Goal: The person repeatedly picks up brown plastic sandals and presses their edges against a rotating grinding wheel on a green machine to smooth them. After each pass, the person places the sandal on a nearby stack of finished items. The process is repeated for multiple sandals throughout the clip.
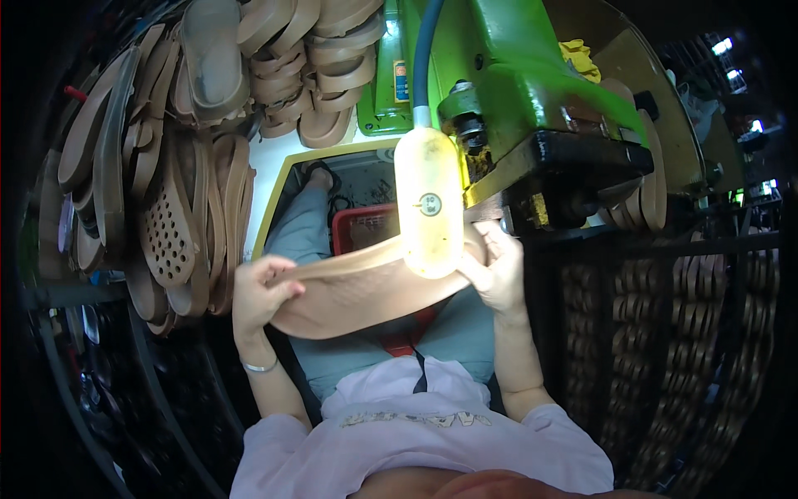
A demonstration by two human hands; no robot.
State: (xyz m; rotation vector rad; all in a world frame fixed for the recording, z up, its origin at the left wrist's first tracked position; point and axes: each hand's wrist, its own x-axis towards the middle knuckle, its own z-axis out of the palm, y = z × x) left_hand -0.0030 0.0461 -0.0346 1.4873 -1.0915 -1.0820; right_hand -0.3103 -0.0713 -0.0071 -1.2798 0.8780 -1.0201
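I hold a tan rubber shoe sole [357, 291] flat across my lap with both hands. My left hand [259, 293] grips its left end, thumb on top. At the right end my right hand [497, 268] pinches the sole close under the black head [582, 170] of a green machine [507, 75]. A yellowish lamp cover [429, 204] on a blue hose hangs in front and hides the sole's middle.
Stacks of brown soles [179, 200] fill racks on the left and the top [307, 58]. A dark wire basket [665, 333] with more soles stands on the right. A red crate [362, 226] sits on the floor by my legs.
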